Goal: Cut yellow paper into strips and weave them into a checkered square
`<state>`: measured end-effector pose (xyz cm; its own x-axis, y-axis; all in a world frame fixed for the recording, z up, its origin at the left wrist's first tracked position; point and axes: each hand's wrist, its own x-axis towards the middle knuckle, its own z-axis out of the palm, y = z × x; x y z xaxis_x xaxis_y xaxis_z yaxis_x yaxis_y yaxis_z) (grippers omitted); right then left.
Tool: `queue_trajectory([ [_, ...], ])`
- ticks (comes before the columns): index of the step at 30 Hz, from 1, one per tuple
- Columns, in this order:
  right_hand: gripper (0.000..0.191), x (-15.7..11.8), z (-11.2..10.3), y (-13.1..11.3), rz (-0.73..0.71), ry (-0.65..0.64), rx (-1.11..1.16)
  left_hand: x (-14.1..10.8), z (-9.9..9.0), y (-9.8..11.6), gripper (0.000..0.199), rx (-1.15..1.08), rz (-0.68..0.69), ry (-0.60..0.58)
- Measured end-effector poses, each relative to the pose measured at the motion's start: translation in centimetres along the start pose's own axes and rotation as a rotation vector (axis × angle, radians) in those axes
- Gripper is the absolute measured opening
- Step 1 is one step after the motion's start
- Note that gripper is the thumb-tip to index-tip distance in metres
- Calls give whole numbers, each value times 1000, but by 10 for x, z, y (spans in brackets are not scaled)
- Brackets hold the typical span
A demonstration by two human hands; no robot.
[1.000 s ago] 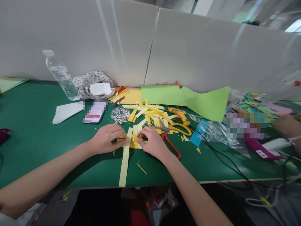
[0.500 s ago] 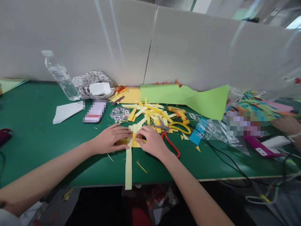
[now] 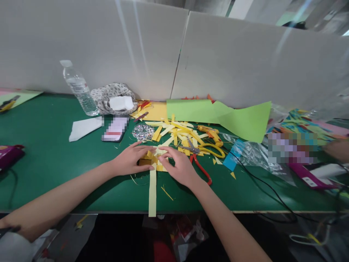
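Note:
Pale and darker yellow paper strips lie crossed in a small woven patch (image 3: 161,165) near the table's front. One long pale strip (image 3: 152,194) runs from it past the front edge. My left hand (image 3: 133,159) rests at the patch's left side, thumb and fingers apart around a raised darker yellow strip (image 3: 151,155); whether its fingertips grip anything is unclear. My right hand (image 3: 177,163) bends over the patch from the right, fingertips on the strips, its grip partly hidden. Behind lies a pile of loose yellow strips (image 3: 174,133).
Scissors with red and yellow handles (image 3: 203,169), a yellow glue gun (image 3: 212,134) and a blue card (image 3: 233,155) lie right. A phone (image 3: 116,130), a bottle (image 3: 81,92) and a bead bag (image 3: 143,132) stand left. A person's hand (image 3: 336,151) shows far right.
A darker yellow strip now stands raised between my hands. My right fingers have moved up over the patch. The whole view has shifted slightly, bringing more of the left side in.

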<state>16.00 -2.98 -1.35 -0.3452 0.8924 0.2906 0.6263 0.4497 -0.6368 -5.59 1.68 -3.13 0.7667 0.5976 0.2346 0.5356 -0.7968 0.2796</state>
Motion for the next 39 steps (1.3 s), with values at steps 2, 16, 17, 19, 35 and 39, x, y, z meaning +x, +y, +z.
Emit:
queue_trajectory([
  [2,25,0,3,0,-83,-33,-144,0,2,-1,64,-15,-10,-4],
  [16,13,-3,-3,-7,-352,-319,-535,-4,-9,-5,68,-28,100,-107],
  [17,16,-2,-2,-7,-371,-328,-556,-4,-10,-6,70,-31,107,-112],
  [19,24,-2,0,-8,-408,-333,-591,-4,-12,-7,72,-38,113,-122],
  [35,5,-1,6,2,-49,-43,-134,-1,-3,-11,29,-84,67,127],
  [39,15,-1,8,-2,2,47,-64,0,-1,-12,22,-178,-49,166],
])
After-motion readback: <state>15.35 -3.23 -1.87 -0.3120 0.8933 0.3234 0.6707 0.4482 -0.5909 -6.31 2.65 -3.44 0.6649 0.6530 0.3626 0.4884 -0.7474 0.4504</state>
